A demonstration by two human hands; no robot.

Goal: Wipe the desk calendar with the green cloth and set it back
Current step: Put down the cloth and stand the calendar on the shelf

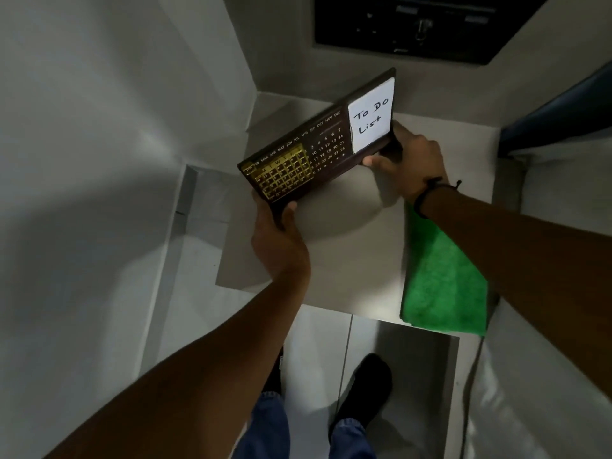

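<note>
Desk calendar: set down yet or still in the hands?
In the hands: the desk calendar is tilted above the shelf, left hand and right hand gripping its ends.

The dark brown wooden desk calendar (318,140) hides most of both hands: the left hand (280,240) shows only its thumb on the near edge and its back, its other fingers behind the board, and the right hand (410,164) has its fingers tucked behind the end bearing the white note. The calendar's gold sliding grid is slightly blurred, so its weekday letters are hard to read. The bright green folded cloth (443,286) is partly covered along its far right side by the right forearm. The black panel (427,24) on the wall is cut off by the top edge and blurred. Both forearms run out of the picture.
</note>
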